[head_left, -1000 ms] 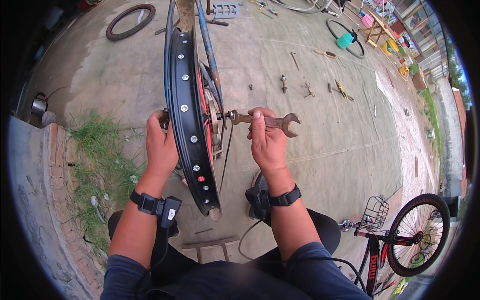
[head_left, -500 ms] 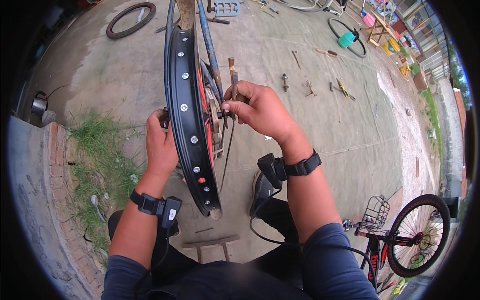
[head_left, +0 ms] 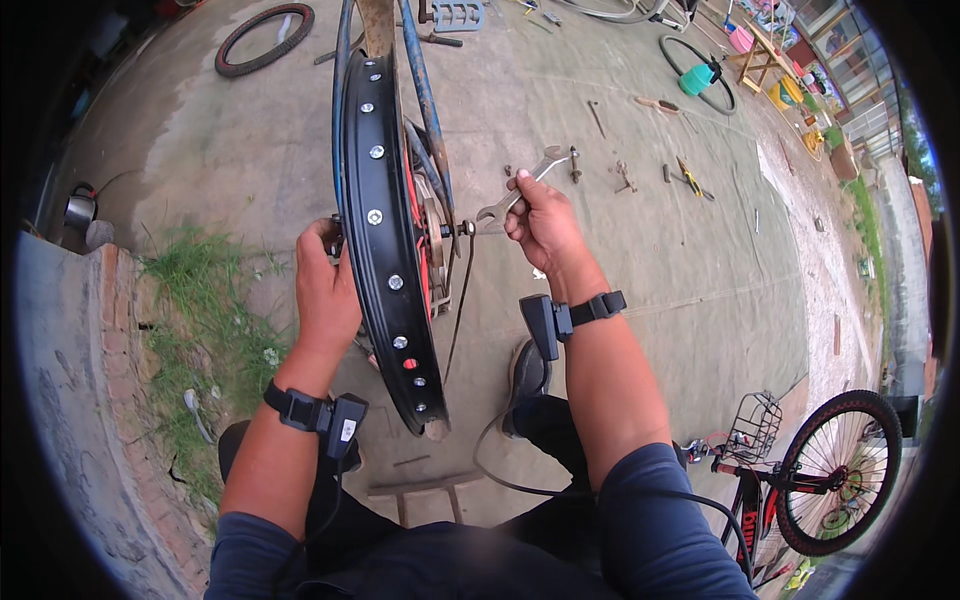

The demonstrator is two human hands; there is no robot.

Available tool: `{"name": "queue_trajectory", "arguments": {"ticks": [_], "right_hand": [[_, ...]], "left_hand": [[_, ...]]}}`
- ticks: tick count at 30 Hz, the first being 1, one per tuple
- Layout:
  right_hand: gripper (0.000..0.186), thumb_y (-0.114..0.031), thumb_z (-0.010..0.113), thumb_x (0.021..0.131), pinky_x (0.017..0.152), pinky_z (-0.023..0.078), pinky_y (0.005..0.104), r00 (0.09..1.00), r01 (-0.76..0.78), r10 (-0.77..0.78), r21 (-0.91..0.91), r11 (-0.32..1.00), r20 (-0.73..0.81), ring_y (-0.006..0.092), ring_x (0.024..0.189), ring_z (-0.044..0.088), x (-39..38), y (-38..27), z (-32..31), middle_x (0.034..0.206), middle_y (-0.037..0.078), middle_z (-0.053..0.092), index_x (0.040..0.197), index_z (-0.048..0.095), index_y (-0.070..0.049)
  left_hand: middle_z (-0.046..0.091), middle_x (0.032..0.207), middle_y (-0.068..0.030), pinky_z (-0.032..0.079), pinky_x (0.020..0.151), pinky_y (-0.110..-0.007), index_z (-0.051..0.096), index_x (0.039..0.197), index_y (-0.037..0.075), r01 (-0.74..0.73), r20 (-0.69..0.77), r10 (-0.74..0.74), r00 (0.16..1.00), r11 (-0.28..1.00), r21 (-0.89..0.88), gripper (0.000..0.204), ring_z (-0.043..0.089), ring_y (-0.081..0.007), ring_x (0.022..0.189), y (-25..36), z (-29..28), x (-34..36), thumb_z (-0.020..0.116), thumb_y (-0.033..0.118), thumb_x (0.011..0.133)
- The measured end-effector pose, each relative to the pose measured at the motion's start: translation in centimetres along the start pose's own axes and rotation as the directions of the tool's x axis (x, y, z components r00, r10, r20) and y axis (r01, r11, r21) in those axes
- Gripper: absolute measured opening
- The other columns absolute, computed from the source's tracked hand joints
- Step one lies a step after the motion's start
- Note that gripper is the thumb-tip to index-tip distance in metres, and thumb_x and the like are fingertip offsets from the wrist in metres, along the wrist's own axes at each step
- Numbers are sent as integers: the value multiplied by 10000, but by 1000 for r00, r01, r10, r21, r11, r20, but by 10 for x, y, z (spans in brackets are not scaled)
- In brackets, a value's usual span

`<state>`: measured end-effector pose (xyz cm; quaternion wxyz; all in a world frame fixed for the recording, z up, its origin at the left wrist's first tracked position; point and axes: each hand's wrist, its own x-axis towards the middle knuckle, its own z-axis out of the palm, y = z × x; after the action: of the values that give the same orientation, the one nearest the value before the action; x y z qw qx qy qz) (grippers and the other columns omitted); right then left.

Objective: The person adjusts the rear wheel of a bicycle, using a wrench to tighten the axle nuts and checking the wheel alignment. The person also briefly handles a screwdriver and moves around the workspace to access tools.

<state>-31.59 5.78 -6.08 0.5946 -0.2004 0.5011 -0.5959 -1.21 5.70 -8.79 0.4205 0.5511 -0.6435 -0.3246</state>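
A black bicycle wheel rim [head_left: 385, 250], with silver spoke nipples along it, stands upright in a blue, rusty frame [head_left: 423, 85]. My right hand [head_left: 548, 222] grips a double open-ended wrench [head_left: 506, 201], its lower jaw a short way right of the axle end [head_left: 465, 229] and its nut, apart from them. On the wheel's other side my left hand [head_left: 322, 285] curls at the axle. A dark part shows by its fingertips, but the rim hides most of what it holds. Red spokes and a hub show behind the rim's right side.
Bolts [head_left: 575, 165], pliers [head_left: 692, 180] and other small parts lie on the green ground cloth [head_left: 650, 270]. A loose tyre [head_left: 265, 40] rests far left. Another bicycle [head_left: 838, 470] is at the lower right. Grass [head_left: 205, 310] and a brick edge [head_left: 115, 330] border the left.
My right hand has drawn the wrench off to the right, away from the axle end, and turned it so its flat side shows. The left hand stays at the wheel.
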Motion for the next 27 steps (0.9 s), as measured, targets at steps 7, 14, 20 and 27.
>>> {"name": "queue_trajectory", "arguments": {"ticks": [7,14,20,27], "right_hand": [[216,-239,593,1047,494,475,247,912,390,-411,-315,865,-2,122,547,602,-61,-1,16,715,50,620,1048,578,-23],[164,-168,607,1038,627,542,253,800,555,-598,-438,707,50,117,729,664,-90,31,26,858,61,647,1058,567,-9],[84,-50,708,926,616,517,322,553,685,-798,-677,271,240,239,669,660,-90,42,29,817,109,671,991,656,-41],[118,-54,721,908,618,531,343,477,663,-849,-728,176,229,284,682,675,-94,45,31,840,115,681,996,642,-53]], "left_hand": [[616,1148,-221,477,953,-425,518,1226,-56,-19,-1,19,1000,1000,8,350,620,-356,1070,-5,-1,1,598,215,1020],[616,1153,-227,476,954,-427,521,1223,-57,-13,0,13,1000,999,31,343,622,-363,1068,-5,-1,2,598,207,1018],[616,1154,-226,478,953,-429,519,1227,-54,-36,-6,36,999,999,36,331,625,-362,1071,-10,1,2,597,188,1016],[614,1155,-229,480,949,-432,516,1229,-52,-7,-18,7,1000,1000,23,322,624,-368,1079,-3,0,2,600,171,1013]]}}
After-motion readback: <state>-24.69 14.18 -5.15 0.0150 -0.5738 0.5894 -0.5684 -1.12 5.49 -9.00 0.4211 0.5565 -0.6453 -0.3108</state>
